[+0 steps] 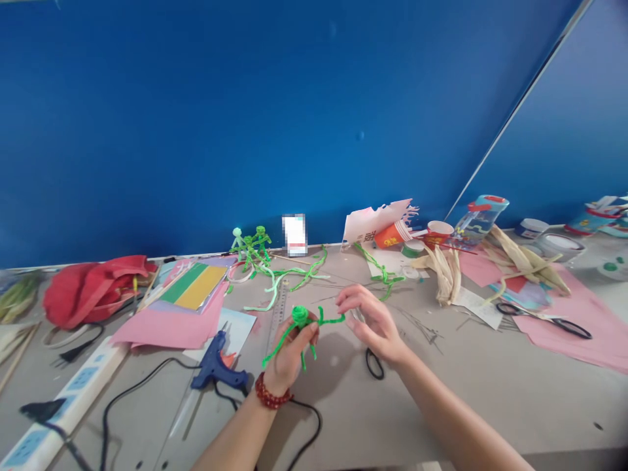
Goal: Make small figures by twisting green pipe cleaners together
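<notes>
My left hand (289,350), with a red bead bracelet at the wrist, pinches a small green pipe-cleaner figure (299,316) that has a coiled round head and thin limbs. One limb stretches right toward my right hand (370,324). The right hand's fingers are loosely bent and apart from the thumb, close to that limb's tip; whether they touch it is unclear. A black scissors handle (374,364) shows below the right hand. Behind the hands stand several finished-looking green pipe-cleaner figures (250,245), and loose green pipe cleaners (309,271) lie near a ruler (280,304).
A blue glue gun (218,366) with its black cord lies left, beside a white power strip (73,399). Further back are a red cloth bag (93,291) and coloured sheets (196,286). On the right are paper cups (392,234), corn husks (444,275), scissors (544,318) and pink paper (589,340).
</notes>
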